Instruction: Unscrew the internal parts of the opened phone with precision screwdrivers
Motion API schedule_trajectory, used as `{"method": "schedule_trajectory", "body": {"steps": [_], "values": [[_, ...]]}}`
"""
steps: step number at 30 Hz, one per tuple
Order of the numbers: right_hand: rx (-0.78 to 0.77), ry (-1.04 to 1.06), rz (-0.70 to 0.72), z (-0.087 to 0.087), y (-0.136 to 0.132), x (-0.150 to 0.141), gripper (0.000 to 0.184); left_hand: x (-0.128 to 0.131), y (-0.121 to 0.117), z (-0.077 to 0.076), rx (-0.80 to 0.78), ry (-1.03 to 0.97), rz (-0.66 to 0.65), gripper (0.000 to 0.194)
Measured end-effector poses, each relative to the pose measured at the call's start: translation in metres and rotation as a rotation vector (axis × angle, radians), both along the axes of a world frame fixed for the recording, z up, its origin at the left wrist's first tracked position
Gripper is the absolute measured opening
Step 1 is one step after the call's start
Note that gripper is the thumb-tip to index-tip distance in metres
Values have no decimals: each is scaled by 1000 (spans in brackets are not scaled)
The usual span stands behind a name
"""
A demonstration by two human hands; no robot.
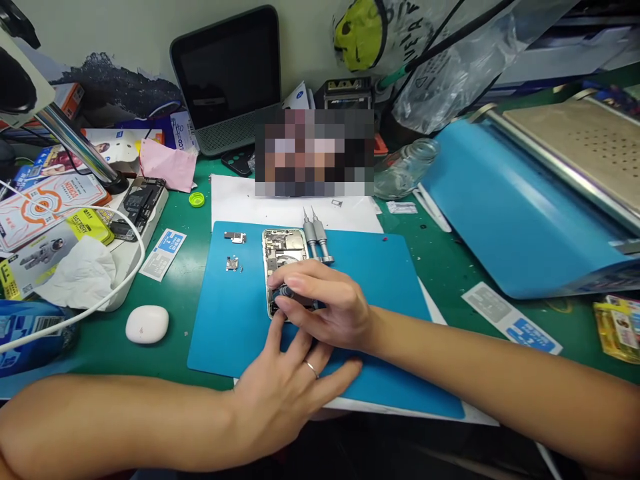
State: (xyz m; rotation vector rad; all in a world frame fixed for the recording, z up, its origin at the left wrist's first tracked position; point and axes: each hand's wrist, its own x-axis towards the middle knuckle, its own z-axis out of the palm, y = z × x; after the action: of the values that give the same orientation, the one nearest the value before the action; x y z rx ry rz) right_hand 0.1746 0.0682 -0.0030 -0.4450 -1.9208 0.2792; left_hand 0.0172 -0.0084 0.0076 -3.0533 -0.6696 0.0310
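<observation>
Pinched a dark roundish tool (285,291) in right hand (333,297) over opened white-rimmed phone (283,245), with splayed left hand (283,383) at bottom edge.

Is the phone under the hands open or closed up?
Open. Beyond the right hand, internal parts lie exposed inside the phone's frame, with no screen or cover over them.

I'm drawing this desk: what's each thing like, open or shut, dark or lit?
Phone: opened, insides showing
Right hand: holding a dark tool over the phone
Left hand: fingers spread
Grey screwdrivers: lying side by side
Display screen: dark
White case: shut
Glass jar: no lid visible
</observation>
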Motion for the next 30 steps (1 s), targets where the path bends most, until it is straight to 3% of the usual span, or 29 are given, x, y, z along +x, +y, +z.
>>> {"method": "schedule_trajectory", "body": {"steps": [8, 15, 30], "values": [[13, -21, -31, -1, 1, 0, 55, 1, -1, 1, -27, 42, -11, 70], [37, -29, -37, -1, 1, 0, 56, 1, 0, 2, -4, 13, 5, 60], [42, -18, -56, -1, 1, 2, 56, 1, 0, 2, -19, 15, -3, 59]]}}
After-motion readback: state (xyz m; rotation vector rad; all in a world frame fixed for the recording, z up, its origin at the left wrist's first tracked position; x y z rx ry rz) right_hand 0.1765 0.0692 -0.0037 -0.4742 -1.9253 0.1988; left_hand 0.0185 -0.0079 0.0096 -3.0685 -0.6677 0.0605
